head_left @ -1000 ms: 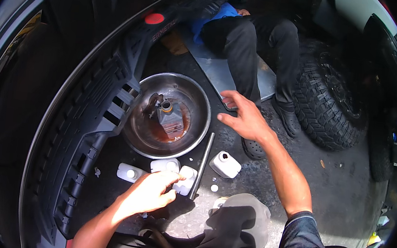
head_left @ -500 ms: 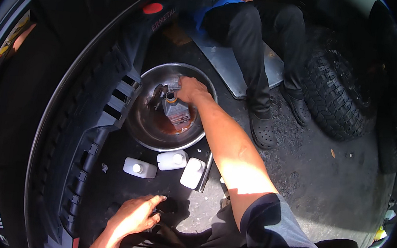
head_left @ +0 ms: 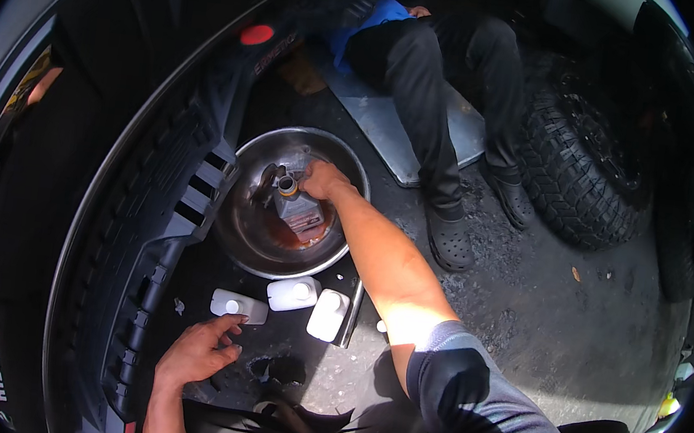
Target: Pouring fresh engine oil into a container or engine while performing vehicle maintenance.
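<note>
A wide steel basin (head_left: 239, 250) holds reddish-brown fluid. In it stands a grey plastic bottle (head_left: 301, 212) with its round neck uncapped and facing up. My right hand (head_left: 327, 181) reaches into the basin, its fingers closed at the bottle's right side by the neck; the fingertips are partly hidden. Below the basin are several white plastic bottles with white caps: a left one (head_left: 250, 311), a middle one (head_left: 283, 298) and a right one (head_left: 325, 319). My left hand (head_left: 199, 353) hovers by the left white bottle, fingers apart, the index fingertip close to its lower edge, holding nothing.
A vehicle's black bumper (head_left: 167, 198) curves along the left. Beyond the basin, a person in dark trousers (head_left: 420, 80) and clogs lies on a grey board (head_left: 377, 127). A large knobby tyre (head_left: 577, 156) stands at right. A dark bar (head_left: 350, 322) lies beside the right white bottle.
My left hand has moved forward to the left white bottle. My right hand stays at the grey bottle in the basin. The whole view has shifted slightly.
</note>
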A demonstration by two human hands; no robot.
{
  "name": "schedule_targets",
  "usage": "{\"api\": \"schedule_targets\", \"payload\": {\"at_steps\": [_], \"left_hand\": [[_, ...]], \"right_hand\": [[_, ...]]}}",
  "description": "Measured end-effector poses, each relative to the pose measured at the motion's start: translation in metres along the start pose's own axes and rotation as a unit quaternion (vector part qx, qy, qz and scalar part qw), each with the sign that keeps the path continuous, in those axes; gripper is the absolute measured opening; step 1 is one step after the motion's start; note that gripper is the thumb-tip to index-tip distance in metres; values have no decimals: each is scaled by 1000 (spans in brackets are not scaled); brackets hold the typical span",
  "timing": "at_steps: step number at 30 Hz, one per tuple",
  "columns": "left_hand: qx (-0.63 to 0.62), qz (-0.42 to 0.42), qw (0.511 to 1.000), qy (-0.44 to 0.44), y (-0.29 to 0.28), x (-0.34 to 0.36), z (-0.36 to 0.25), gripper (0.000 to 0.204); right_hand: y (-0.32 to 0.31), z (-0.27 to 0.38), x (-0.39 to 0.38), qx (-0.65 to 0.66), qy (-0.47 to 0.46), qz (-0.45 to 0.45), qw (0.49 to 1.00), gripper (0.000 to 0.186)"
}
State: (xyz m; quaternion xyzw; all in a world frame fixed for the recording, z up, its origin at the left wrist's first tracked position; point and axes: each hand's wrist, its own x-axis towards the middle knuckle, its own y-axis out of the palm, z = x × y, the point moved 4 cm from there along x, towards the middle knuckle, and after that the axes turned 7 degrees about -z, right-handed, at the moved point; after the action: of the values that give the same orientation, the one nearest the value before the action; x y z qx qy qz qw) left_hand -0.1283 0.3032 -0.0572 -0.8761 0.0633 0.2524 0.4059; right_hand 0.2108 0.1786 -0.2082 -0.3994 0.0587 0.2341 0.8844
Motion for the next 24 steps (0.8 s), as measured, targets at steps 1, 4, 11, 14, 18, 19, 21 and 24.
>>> {"api": "schedule_targets", "payload": {"at_steps": [1,4,11,14,18,19,21,24], "left_hand": [[0,-5,1000,3,0,1,1,56],[13,-1,1000,5,2,5,0,56],[28,27,999,1,6,9,-16,57],[23,16,999,33,6,9,-20,58],[28,10,999,28,8,3,-17,59],[33,15,999,20,9,1,-13,58],[48,32,998,5,10,-1,-12,58],[68,37,997,20,15,9,-7,58]], "right_hand": [[-1,1,0,-19,-3,3,1000,57],[-6,-3,-1,-35,9,2,999,55],[-23,-23,8,-1,40,-8,999,51],[-26,-25,7,-1,41,-10,999,52],[-22,-29,9,0,24,-25,999,53],[-17,-27,9,4,22,-21,1000,54],[-9,-30,6,8,21,-25,999,55],[-1,-34,12,2,16,-32,999,56]]}}
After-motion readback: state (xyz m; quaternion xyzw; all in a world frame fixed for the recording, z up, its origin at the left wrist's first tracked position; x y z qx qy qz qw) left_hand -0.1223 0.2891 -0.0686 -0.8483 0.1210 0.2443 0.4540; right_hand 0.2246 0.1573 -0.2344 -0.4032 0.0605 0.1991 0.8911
